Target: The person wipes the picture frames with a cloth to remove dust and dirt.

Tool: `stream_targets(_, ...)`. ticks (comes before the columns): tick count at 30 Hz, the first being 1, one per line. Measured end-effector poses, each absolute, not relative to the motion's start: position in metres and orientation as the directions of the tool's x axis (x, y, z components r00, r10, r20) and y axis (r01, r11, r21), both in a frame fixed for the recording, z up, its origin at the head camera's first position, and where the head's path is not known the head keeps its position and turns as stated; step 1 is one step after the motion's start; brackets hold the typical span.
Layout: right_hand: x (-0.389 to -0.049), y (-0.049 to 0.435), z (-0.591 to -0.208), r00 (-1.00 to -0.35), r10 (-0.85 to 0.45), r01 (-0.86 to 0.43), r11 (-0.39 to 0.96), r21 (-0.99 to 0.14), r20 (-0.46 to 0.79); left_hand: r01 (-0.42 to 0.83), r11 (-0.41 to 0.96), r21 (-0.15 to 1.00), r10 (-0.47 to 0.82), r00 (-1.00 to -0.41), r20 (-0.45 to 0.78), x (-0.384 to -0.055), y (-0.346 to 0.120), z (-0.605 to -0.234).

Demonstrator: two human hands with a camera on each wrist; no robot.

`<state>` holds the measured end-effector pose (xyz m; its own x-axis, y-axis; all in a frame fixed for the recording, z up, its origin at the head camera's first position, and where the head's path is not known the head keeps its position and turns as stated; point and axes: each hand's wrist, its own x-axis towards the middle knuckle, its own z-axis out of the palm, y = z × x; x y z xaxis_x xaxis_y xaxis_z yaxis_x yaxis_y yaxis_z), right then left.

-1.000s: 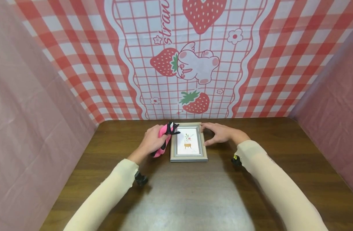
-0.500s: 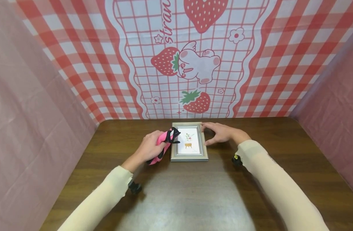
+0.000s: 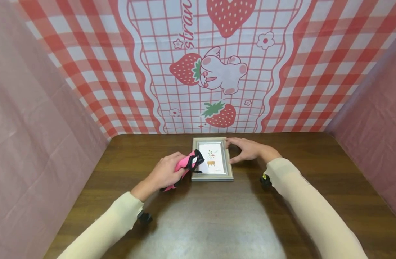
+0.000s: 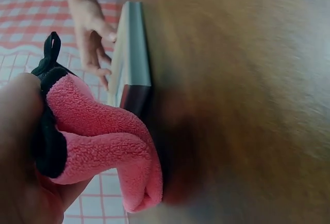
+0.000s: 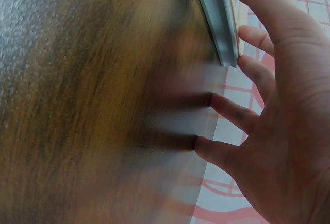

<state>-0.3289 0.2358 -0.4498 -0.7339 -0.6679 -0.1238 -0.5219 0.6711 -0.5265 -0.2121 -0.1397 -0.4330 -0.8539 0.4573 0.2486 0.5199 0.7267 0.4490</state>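
Note:
My left hand [image 3: 167, 169] grips a folded pink plush cloth [image 3: 184, 163] with black trim and a black hanging loop. In the head view the cloth's black-edged end overlaps the lower left of a silver picture frame [image 3: 230, 172], which lies on the table with its plant print facing up. The left wrist view shows the cloth [image 4: 103, 131] folded over, close above the table. My right hand [image 3: 246, 148] rests at the frame's right edge, with thumb and fingertips against its side and upper right corner. Its fingers [image 5: 260, 77] are spread, and two fingertips reach down beside the frame.
The brown wooden table [image 3: 198, 223] ends at a checked red and white backdrop [image 3: 282, 72] with strawberry prints, close behind the frame. Pink curtains [image 3: 39, 144] hang on both sides. A small dark wrist device [image 3: 144, 217] sits under the left cuff.
My left hand has drawn the cloth down along the frame's left side, toward me and slightly left, from its upper to its lower part. Right hand and frame stay nearly still.

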Motion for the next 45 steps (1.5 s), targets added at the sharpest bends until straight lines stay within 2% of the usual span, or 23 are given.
stream_targets(4,-0.345,0.246,-0.471,-0.716,-0.695,-0.58,0.645,-0.497,-0.067,0.614,0.716,0.334,0.532,-0.788,0.309,-0.204,-0.139,-0.436)
stream_targets(7,-0.347,0.246,-0.473,-0.716,-0.695,-0.586,0.648,-0.486,-0.065,0.66,0.714,0.233,0.584,-0.746,0.32,-0.199,-0.139,-0.439)
stream_targets(11,-0.332,0.237,-0.452,-0.737,-0.665,-0.522,0.675,-0.521,-0.123,0.689,0.715,0.115,0.647,-0.716,0.263,-0.193,-0.138,-0.442)
stream_targets(15,-0.324,0.232,-0.445,-0.758,-0.633,-0.493,0.713,-0.498,-0.156,0.721,0.692,0.032,0.701,-0.683,0.206,-0.189,-0.138,-0.444)
stream_targets(21,-0.323,0.231,-0.445,-0.765,-0.626,-0.494,0.722,-0.484,-0.151,0.749,0.663,0.015,0.729,-0.649,0.217,-0.188,-0.139,-0.448)
stream_targets(31,-0.327,0.232,-0.447,-0.755,-0.641,-0.511,0.706,-0.49,-0.138,0.739,0.674,0.006,0.723,-0.661,0.204,-0.186,-0.138,-0.453)
stream_targets(45,-0.328,0.232,-0.447,-0.761,-0.632,-0.501,0.717,-0.484,-0.148,0.757,0.653,-0.025,0.739,-0.63,0.238,-0.184,-0.134,-0.457)
